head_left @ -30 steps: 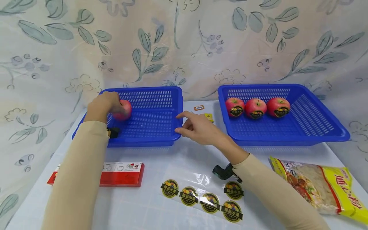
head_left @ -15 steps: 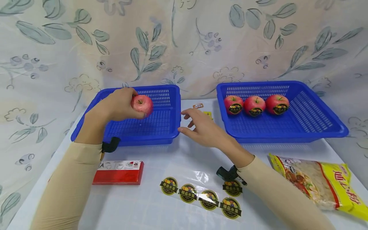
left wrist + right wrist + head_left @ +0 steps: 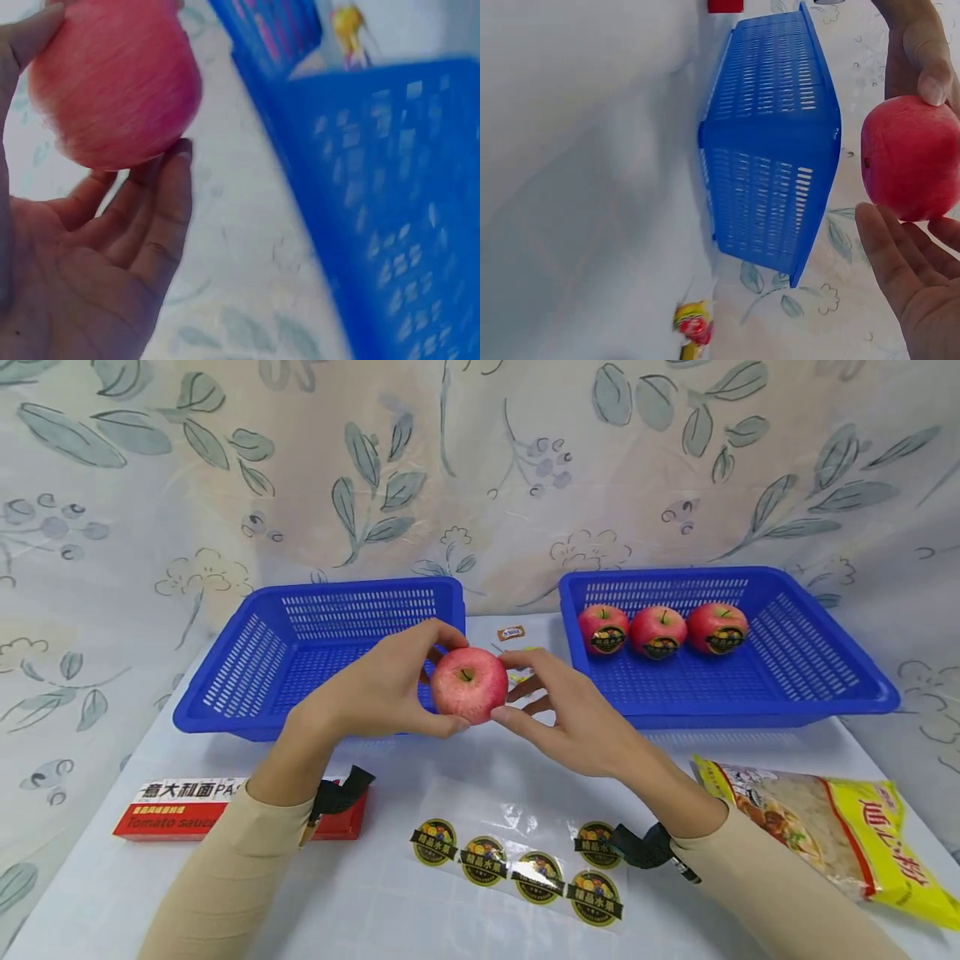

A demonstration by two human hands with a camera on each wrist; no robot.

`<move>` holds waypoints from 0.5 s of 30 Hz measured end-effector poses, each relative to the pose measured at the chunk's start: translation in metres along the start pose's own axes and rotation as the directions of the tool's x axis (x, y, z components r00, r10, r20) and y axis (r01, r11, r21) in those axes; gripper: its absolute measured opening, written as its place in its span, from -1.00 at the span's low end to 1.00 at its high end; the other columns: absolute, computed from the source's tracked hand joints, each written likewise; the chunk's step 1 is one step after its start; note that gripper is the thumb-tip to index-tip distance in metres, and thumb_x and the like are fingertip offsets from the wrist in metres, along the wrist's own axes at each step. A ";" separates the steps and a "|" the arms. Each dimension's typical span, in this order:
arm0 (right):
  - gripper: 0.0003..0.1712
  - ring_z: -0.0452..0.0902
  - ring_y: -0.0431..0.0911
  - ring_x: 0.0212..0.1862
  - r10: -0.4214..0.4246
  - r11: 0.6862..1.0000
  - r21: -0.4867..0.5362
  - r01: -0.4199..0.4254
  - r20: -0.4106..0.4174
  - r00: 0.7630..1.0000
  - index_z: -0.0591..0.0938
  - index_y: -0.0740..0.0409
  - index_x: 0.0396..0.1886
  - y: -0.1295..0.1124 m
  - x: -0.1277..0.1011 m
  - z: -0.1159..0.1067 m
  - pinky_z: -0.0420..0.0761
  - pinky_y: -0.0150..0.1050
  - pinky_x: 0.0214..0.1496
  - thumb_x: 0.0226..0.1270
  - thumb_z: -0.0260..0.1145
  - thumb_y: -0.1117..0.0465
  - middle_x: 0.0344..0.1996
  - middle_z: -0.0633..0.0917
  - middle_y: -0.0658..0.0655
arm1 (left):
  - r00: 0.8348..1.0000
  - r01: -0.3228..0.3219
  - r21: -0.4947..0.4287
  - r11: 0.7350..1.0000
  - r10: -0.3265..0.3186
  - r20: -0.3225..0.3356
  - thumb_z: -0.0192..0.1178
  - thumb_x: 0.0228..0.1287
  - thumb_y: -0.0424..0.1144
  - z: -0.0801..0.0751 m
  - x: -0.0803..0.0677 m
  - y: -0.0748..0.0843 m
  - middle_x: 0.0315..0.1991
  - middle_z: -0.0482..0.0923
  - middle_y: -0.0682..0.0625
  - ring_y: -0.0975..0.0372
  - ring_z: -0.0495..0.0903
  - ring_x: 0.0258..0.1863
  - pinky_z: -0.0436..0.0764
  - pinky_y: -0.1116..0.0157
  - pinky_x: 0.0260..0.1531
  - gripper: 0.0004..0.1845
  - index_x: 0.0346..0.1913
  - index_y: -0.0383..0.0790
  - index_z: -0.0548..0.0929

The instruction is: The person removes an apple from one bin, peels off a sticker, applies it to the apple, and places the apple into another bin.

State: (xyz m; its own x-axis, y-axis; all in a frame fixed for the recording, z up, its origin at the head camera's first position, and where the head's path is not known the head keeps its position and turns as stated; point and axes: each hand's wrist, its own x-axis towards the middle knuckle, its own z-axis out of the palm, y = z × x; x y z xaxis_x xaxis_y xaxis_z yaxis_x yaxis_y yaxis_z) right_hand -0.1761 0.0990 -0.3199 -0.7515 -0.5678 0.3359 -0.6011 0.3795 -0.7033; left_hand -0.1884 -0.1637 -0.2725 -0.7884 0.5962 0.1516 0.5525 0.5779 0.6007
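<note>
A red apple (image 3: 469,692) is held up over the table, in front of the left basket. My left hand (image 3: 378,687) grips it from the left, thumb at the near side and fingers around the far side. From the right, my right hand (image 3: 576,714) reaches up to the apple with spread fingers; its fingertips are at the skin, and I cannot tell whether they press on it. In the right wrist view the fingers (image 3: 900,259) lie fairly straight beside the apple (image 3: 911,157). No sticker shows on this apple.
The left blue basket (image 3: 225,693) shows no fruit. Three apples with round black stickers (image 3: 658,633) sit in the right blue basket (image 3: 862,689). A sticker sheet (image 3: 517,877), a red pasta box (image 3: 168,818), a yellow noodle bag (image 3: 832,839) and small wrapped sweets (image 3: 512,632) lie around.
My left hand has lifted the apple out of the left basket and carried it right and toward me. My right hand has moved slightly, now meeting the apple.
</note>
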 end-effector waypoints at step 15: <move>-0.19 0.72 -0.25 -0.07 0.118 0.992 0.031 -0.123 0.134 0.984 0.28 0.07 0.53 0.026 -0.055 -0.010 0.73 -0.30 -0.04 0.41 0.42 0.02 0.21 0.60 0.04 | 0.995 -0.036 0.027 0.999 0.033 0.089 0.55 0.15 0.02 0.072 0.008 0.014 0.22 0.58 0.01 0.25 0.60 0.13 0.65 0.31 0.09 -0.17 0.41 -0.20 0.44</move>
State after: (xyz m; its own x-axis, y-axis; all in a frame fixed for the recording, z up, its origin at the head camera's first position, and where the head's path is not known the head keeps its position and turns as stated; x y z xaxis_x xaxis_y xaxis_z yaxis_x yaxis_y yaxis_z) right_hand -0.1527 0.1476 -0.3504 -0.7741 -0.6116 0.1636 -0.4949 0.4235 -0.7588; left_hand -0.1671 -0.1109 -0.3197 -0.7422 0.6626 0.1009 0.5876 0.5708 0.5735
